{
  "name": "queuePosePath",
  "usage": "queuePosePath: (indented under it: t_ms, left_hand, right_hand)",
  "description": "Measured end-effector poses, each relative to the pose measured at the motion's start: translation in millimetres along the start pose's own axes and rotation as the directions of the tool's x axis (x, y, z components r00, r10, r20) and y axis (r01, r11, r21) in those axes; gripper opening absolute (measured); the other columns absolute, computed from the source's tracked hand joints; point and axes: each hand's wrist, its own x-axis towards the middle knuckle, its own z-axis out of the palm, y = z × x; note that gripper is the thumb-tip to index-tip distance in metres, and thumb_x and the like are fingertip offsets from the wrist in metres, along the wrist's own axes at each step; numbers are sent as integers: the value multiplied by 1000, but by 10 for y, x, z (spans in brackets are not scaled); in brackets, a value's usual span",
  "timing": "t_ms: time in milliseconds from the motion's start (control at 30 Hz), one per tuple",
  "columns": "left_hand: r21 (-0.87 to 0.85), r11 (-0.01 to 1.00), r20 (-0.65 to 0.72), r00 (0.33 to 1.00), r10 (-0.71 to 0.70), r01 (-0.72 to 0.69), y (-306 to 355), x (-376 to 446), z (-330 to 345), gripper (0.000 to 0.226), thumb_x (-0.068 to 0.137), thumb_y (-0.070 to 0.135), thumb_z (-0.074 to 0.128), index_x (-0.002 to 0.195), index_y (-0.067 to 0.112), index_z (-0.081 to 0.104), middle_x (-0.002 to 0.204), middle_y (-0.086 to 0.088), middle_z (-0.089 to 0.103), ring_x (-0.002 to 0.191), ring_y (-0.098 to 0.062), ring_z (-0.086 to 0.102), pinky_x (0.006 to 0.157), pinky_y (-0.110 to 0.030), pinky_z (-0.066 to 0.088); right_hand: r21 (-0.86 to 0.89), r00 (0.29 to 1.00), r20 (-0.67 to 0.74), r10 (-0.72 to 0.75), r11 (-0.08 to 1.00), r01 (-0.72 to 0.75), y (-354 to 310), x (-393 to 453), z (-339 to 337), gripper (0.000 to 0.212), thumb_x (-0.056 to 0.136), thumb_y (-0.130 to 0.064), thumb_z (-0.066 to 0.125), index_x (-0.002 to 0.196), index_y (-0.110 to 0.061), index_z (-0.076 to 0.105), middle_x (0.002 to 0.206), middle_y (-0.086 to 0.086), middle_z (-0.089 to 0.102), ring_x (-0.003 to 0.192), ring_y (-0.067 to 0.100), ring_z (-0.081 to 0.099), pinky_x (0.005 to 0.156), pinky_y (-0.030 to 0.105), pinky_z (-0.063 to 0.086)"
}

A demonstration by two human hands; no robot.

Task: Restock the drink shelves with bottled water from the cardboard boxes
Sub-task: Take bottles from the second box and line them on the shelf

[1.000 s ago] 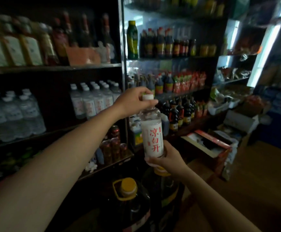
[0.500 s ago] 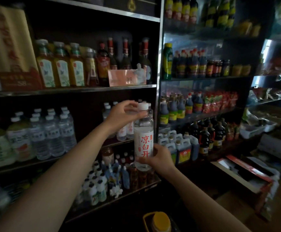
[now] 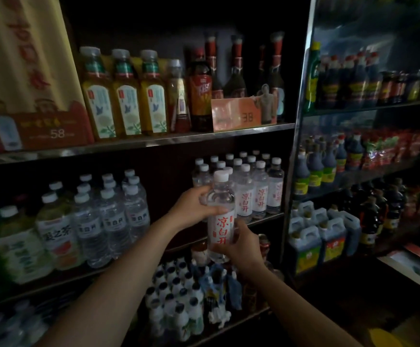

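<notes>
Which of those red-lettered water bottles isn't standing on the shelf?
The water bottle gripped by both hands, left hand near its shoulder, right hand at its base. The matching bottles stand in rows on the middle shelf behind it.

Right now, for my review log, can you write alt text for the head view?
Two bare hands hold a clear plastic water bottle with a white cap and red-lettered label upright before a dark store shelf: left hand grips its shoulder, right hand its base. Behind it stands a row of matching white-capped water bottles on the middle shelf.
</notes>
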Motion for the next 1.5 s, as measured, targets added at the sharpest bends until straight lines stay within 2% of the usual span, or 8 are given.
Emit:
queuePosePath:
  t_ms: [167,267,467,633,767,967,1267,1500]
  left_hand:
    - [-33,998,-55,997,-60,59,-432,318,-77,46,72,23,81,111,34,61,111,12,67,99,-4,64,83,-20,52]
    - [-54,993,-76,991,-113,109,-667,545,-86,54,69,25,83,118,31,61,113,10,68,102,-8,65,91,-32,53]
    - [-32,986,-41,985,-165,164,-1029,978,-31,46,69,26,83,107,40,62,110,11,69,101,-8,66,93,-40,53]
    - [279,952,-156,984,-85,126,-1160,1165,80,65,72,43,77,131,33,52,128,7,51,115,-13,55,96,-35,49]
    - [390,909,-217,974,-66,149,-1210,1220,56,73,70,52,76,135,37,47,132,5,47,111,-17,57,93,-33,50]
    - [379,907,-292,954,-72,184,-1224,1296,28,74,66,46,81,133,35,51,126,4,52,105,-19,60,87,-25,46]
    - [353,910,-386,920,-71,218,-1168,1178,146,80,69,37,81,138,36,40,132,5,54,111,-18,59,91,-32,50]
    - [424,835,-389,903,-182,351,-1013,825,205,78,87,41,63,148,25,17,145,1,40,119,-20,55,90,-36,49]
  right_hand:
    - [-52,999,33,36,998,-35,245,476,208,55,67,-26,86,112,-25,53,101,-11,66,97,8,65,78,24,56]
    - [-177,999,19,37,984,-33,343,773,333,77,67,-30,84,133,-22,45,116,-3,54,106,16,58,87,32,53]
    - [-254,995,30,96,963,-86,562,1220,459,81,74,-26,80,140,-14,35,125,3,47,114,19,50,96,31,47]
    - [-221,996,-17,92,971,-94,687,1357,483,52,79,-28,75,108,-24,32,111,0,57,97,18,62,78,36,56]
    - [-335,999,-26,40,941,-46,701,1424,477,42,84,-30,68,107,-14,37,105,4,58,92,23,62,72,35,52]
    - [-334,993,-64,101,936,-116,722,1520,589,47,84,-34,68,114,-17,36,96,7,66,86,27,65,63,33,47]
    - [-208,992,-24,127,970,-130,793,1411,564,37,89,-14,56,120,-23,37,104,0,63,92,15,62,76,36,55]
    - [-328,999,-46,28,944,-42,611,1071,94,40,89,-30,62,125,-22,44,117,1,63,104,19,62,83,36,54]
